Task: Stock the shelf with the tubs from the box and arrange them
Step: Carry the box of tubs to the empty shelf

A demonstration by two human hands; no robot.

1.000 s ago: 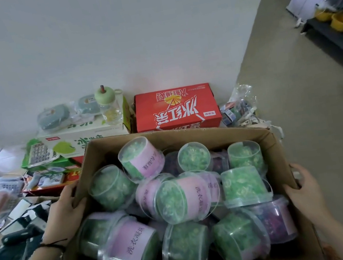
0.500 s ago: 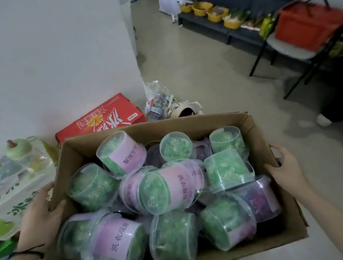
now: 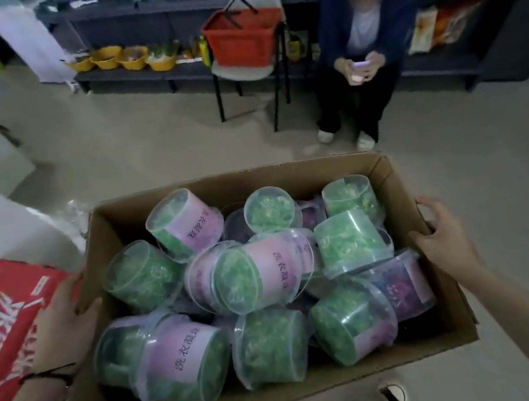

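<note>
An open cardboard box is held up in front of me, piled with several clear plastic tubs of green beads with pink labels. A tub of purple beads lies at the box's right side. My left hand grips the box's left wall. My right hand grips the right wall near its top corner. A dark shelf with goods runs along the far side of the room.
A red carton lies at my lower left beside a white wall. Ahead stand a white chair bearing a red basket, and a seated person holding a phone. Yellow bowls sit on the low shelf. Grey floor lies between.
The box, gripped by both hands, has swung right, away from the wall and cartons. The shelf, the chair and the seated person are now straight ahead.
</note>
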